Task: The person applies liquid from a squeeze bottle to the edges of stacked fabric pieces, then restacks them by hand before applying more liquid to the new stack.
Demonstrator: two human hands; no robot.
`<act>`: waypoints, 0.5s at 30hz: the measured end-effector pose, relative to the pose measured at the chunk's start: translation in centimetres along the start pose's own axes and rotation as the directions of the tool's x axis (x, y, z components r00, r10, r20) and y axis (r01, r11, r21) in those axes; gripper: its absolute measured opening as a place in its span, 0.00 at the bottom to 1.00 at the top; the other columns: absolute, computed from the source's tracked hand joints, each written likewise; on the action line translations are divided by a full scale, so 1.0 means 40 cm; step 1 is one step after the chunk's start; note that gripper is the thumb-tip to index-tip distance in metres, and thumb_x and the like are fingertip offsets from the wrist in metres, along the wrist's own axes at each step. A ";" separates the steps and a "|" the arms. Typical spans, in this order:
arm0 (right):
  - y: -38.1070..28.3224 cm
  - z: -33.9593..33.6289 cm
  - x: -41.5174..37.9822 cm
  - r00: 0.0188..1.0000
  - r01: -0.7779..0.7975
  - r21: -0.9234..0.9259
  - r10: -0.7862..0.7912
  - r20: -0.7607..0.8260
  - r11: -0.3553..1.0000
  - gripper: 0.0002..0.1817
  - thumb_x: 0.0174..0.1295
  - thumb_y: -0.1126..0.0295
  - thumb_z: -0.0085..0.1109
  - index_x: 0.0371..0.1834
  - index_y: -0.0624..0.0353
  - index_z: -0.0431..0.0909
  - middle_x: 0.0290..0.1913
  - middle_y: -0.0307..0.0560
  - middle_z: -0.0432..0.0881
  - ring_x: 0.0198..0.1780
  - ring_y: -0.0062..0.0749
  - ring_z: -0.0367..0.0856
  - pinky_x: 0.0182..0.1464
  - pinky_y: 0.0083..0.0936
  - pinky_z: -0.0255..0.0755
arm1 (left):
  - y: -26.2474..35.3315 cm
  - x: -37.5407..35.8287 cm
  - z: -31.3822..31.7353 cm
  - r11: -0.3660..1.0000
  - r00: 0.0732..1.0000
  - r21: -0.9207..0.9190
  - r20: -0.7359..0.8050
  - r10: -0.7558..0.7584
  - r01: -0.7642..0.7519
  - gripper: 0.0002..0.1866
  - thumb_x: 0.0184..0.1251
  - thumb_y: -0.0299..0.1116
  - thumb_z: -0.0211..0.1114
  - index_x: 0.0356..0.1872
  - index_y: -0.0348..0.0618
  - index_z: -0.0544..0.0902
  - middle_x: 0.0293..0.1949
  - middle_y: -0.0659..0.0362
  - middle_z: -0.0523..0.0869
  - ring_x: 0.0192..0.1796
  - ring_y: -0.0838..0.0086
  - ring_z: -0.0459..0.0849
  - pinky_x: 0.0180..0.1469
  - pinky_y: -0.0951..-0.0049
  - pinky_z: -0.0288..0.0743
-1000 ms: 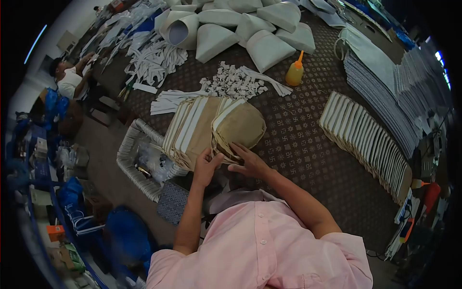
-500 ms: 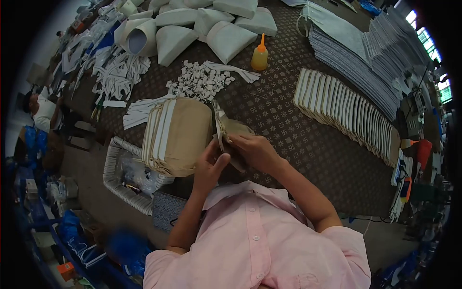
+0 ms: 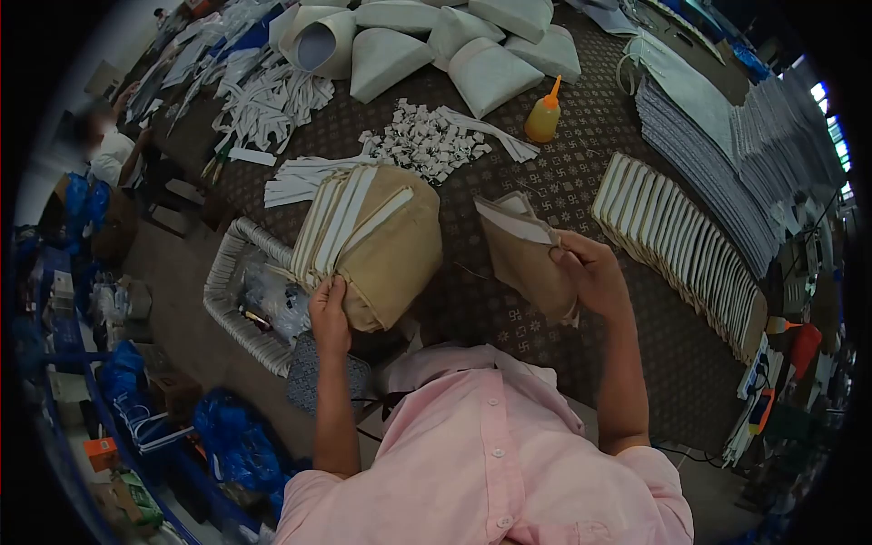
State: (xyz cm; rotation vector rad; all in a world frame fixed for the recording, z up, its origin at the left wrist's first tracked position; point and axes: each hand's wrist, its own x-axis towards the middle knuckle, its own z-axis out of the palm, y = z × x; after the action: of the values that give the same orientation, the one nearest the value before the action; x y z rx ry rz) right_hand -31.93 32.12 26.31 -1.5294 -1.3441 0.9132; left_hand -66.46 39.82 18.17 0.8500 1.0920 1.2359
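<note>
My left hand (image 3: 331, 320) is closed at the near left edge of a stack of brown pieces (image 3: 404, 250), its thumb on top; how far the fingers reach beneath, I can't tell. The stack sits near the front of the dark patterned worktop (image 3: 681, 372), its layers fanned out at the left so that several white bands show. My right hand (image 3: 592, 271) has its grip shut on a separate brown piece (image 3: 527, 259), thumb and fingers pinching it at the right end of its white band. I have that piece tilted, to the right of the stack and apart from it.

Just beyond the stack I see a heap of small white bits (image 3: 427, 145) and, left of it, a bundle of white strips (image 3: 295, 184). A yellow bottle (image 3: 542, 123) stands upright farther out, its orange nozzle up, near the pale pouches (image 3: 490, 77). Over on my right, a long overlapping row of brown pieces (image 3: 677, 250) curves beside the layered grey sheets (image 3: 704, 177). A white-rimmed basket (image 3: 218, 286) is at my left, and another person (image 3: 113, 154) is farther off on that side.
</note>
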 end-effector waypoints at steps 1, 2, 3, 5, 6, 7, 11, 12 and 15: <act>-0.020 -0.023 -0.001 0.995 0.006 -0.015 -0.005 0.103 1.000 0.14 0.60 0.77 0.50 0.49 0.62 0.76 0.32 0.39 0.80 0.35 0.12 0.71 0.37 0.16 0.68 | 0.002 0.001 -0.002 0.999 1.000 0.045 0.015 0.016 -0.017 0.12 0.69 0.33 0.54 0.40 0.33 0.78 0.36 0.60 0.82 0.36 0.81 0.78 0.40 0.79 0.71; -0.040 -0.041 0.000 0.995 0.006 -0.025 -0.004 0.102 1.000 0.14 0.60 0.77 0.50 0.49 0.62 0.76 0.32 0.39 0.80 0.35 0.12 0.71 0.37 0.16 0.68 | 0.002 -0.002 0.002 0.999 1.000 0.036 0.018 0.015 -0.015 0.12 0.69 0.33 0.54 0.40 0.33 0.78 0.36 0.60 0.82 0.36 0.81 0.78 0.40 0.79 0.71; -0.057 -0.055 0.002 0.994 0.000 -0.002 0.000 0.112 1.000 0.13 0.60 0.76 0.51 0.49 0.63 0.76 0.32 0.39 0.80 0.35 0.12 0.71 0.37 0.16 0.68 | 0.007 -0.008 0.003 1.000 1.000 0.003 0.014 0.006 -0.006 0.12 0.68 0.33 0.54 0.41 0.33 0.78 0.36 0.60 0.82 0.37 0.81 0.78 0.40 0.78 0.71; -0.046 -0.073 0.022 0.992 0.001 0.021 -0.004 0.123 1.000 0.13 0.60 0.76 0.52 0.48 0.63 0.76 0.31 0.38 0.79 0.35 0.12 0.71 0.37 0.16 0.68 | 0.019 -0.016 0.006 1.000 1.000 -0.031 0.009 0.003 -0.003 0.12 0.68 0.33 0.55 0.41 0.33 0.78 0.37 0.59 0.82 0.37 0.80 0.78 0.40 0.78 0.71; 0.000 -0.086 0.043 0.990 -0.090 0.111 0.077 0.118 0.990 0.13 0.60 0.75 0.52 0.47 0.63 0.76 0.31 0.41 0.79 0.33 0.16 0.72 0.37 0.17 0.69 | 0.021 -0.020 0.003 0.998 0.999 -0.058 -0.036 0.010 -0.012 0.12 0.68 0.33 0.55 0.41 0.33 0.77 0.37 0.59 0.82 0.37 0.80 0.79 0.40 0.78 0.72; 0.054 -0.095 0.066 0.980 -0.180 0.199 0.158 0.119 0.963 0.12 0.60 0.74 0.52 0.46 0.63 0.76 0.30 0.44 0.80 0.31 0.20 0.73 0.38 0.18 0.69 | 0.022 -0.022 0.002 0.996 0.997 -0.084 -0.080 0.014 -0.021 0.12 0.68 0.33 0.54 0.42 0.33 0.77 0.37 0.58 0.82 0.38 0.79 0.79 0.40 0.78 0.72; 0.335 -0.074 0.151 0.996 -0.083 -0.376 0.093 0.010 0.923 0.12 0.59 0.72 0.52 0.45 0.63 0.77 0.31 0.50 0.80 0.31 0.34 0.77 0.39 0.21 0.70 | 0.014 -0.032 -0.003 0.994 0.995 -0.107 -0.097 0.011 -0.022 0.12 0.68 0.33 0.55 0.42 0.33 0.77 0.38 0.58 0.82 0.37 0.79 0.79 0.40 0.78 0.72; 0.409 -0.054 0.157 0.994 -0.050 -0.435 0.002 -0.111 0.899 0.11 0.59 0.72 0.52 0.44 0.63 0.77 0.32 0.51 0.80 0.33 0.40 0.77 0.40 0.23 0.70 | 0.005 -0.032 -0.012 0.998 0.997 -0.060 -0.073 0.022 -0.026 0.12 0.68 0.33 0.55 0.42 0.33 0.77 0.39 0.58 0.82 0.38 0.78 0.80 0.40 0.77 0.72; 0.421 -0.040 0.170 0.953 0.030 -0.497 -0.174 -0.247 0.867 0.12 0.60 0.72 0.51 0.45 0.63 0.78 0.36 0.49 0.82 0.37 0.37 0.79 0.43 0.24 0.71 | 0.019 -0.011 -0.011 0.997 0.992 -0.041 -0.114 0.056 -0.061 0.13 0.68 0.34 0.55 0.43 0.32 0.76 0.40 0.57 0.81 0.39 0.77 0.79 0.42 0.76 0.72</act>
State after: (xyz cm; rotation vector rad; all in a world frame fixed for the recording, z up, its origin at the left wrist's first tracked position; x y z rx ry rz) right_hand -23.67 38.14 11.21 -1.8614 -1.4924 0.2656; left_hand -67.08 39.49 18.82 0.7913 1.1323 1.3659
